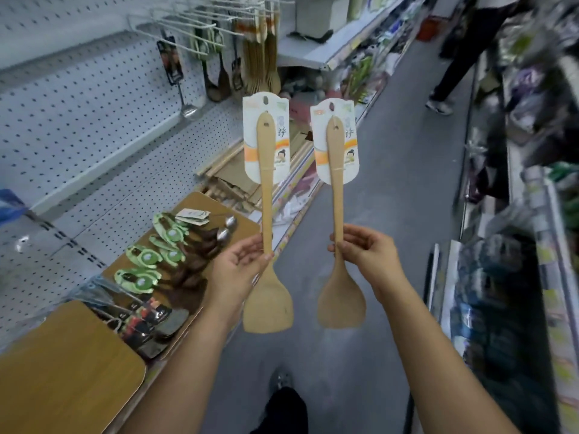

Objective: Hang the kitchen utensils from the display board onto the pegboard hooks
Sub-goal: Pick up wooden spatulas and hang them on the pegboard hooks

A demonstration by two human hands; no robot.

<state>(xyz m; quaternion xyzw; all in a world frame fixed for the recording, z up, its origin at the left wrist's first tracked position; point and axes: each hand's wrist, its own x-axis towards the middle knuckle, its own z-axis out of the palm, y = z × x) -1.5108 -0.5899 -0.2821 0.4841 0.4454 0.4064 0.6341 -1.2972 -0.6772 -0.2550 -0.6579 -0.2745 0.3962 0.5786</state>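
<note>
On my far left runs the white perforated pegboard wall (94, 120), bare along its lower stretch. Higher up, the white wire hooks (188, 25) already carry stock: a steel ladle (189, 111) and a thick bunch of hanging bamboo utensils (261, 57). From that I judge part of the hanging is done.

Below the wall, the brown wooden display board (194, 203) bears a row of dark wooden spoons on green cards (156, 255). Nearer me lie black-carded utensils (147, 321). None of these is hung, so a good share of the job looks left.

My left hand (241, 261) has its fingers curled round the handle of a square-bladed bamboo spatula (268, 308), card end up and blade down. Just to its right, my right hand (366, 249) grips the handle of a round-bladed bamboo spatula (341, 305) the same way up.

The two spatulas stand side by side, apart, in the air over the grey aisle floor (391, 183). Both are well short of the hooks. Each card shows a hanging hole at its top, and neither is on a hook yet.
</note>
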